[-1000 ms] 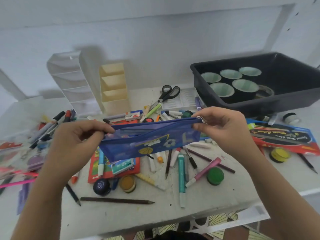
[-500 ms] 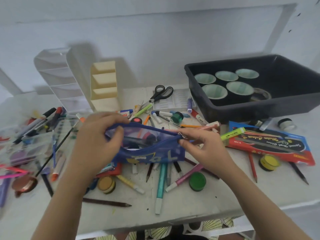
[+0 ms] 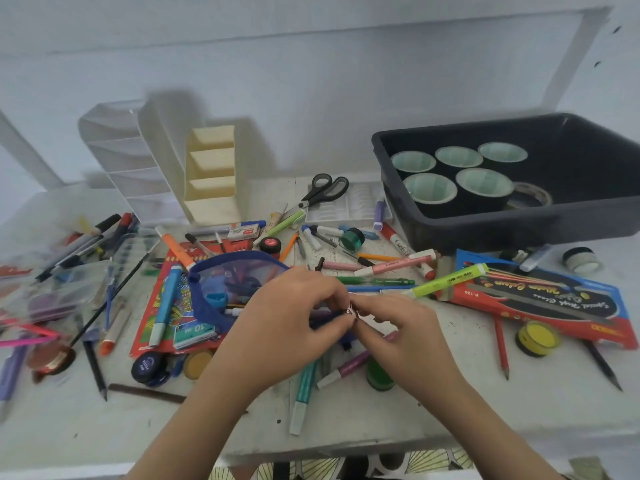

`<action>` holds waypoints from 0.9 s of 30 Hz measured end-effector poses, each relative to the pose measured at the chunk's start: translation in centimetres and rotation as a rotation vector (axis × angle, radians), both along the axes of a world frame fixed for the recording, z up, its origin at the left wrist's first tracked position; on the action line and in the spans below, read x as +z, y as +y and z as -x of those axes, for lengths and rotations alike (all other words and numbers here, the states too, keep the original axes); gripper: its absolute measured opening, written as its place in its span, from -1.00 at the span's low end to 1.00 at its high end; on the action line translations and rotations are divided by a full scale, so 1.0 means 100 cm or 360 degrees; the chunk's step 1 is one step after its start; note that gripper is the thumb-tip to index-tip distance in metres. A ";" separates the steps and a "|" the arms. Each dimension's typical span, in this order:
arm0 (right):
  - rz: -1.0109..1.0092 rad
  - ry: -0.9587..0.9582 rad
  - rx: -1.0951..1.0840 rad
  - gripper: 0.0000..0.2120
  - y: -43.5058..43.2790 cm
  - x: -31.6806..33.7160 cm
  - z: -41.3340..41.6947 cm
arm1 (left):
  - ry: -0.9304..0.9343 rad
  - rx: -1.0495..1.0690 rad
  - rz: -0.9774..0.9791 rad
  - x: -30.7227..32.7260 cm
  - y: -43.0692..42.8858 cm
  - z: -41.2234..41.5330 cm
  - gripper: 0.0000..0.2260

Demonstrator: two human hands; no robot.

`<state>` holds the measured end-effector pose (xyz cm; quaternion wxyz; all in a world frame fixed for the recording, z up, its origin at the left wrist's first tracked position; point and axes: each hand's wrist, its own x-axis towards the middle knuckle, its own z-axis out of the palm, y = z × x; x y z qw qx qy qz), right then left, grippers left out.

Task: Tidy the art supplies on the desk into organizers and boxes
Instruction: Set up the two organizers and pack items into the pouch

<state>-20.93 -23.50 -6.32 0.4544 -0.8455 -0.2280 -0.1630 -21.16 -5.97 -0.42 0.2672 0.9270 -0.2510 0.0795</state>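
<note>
The left hand and the right hand meet fingertip to fingertip at the right end of a blue mesh pencil pouch. Both pinch it there, curled fingers closed on the fabric, with a small metal piece showing between them. Which hand holds that piece cannot be told. The pouch lies on the desk in front of the left hand. Its mouth arches open, and dark pens and a small blue piece show through the mesh.

The desk is white and flecked with paint, and it stands against a pale wall. Loose markers, pencils and small paint pots are scattered around the hands. A red and blue watercolour box lies to the right, with a yellow-green highlighter resting across its left end.

At the back right sits a black tub. Inside it are five black tape rolls with pale green cores, and a clear tape roll just beside them. Left of the tub, black-handled scissors lie partly on a clear plastic tray. Further left a cream tiered organizer stands next to a white tiered organizer, both against the wall. At the far left edge a clear plastic case is too blurred to read its contents.
</note>
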 end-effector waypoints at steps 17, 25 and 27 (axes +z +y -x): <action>-0.0072 0.0030 -0.0079 -0.75 0.005 -0.004 0.007 | 0.0064 0.0164 0.0050 -0.005 -0.007 0.005 -0.93; -0.0013 0.0190 0.0059 -0.75 -0.009 0.006 -0.004 | 0.0121 0.0156 0.0104 -0.006 0.001 0.007 -0.89; 0.0149 0.0236 -0.0085 -0.76 -0.019 0.009 -0.025 | 0.0110 0.0173 0.0113 -0.007 0.004 0.007 -0.89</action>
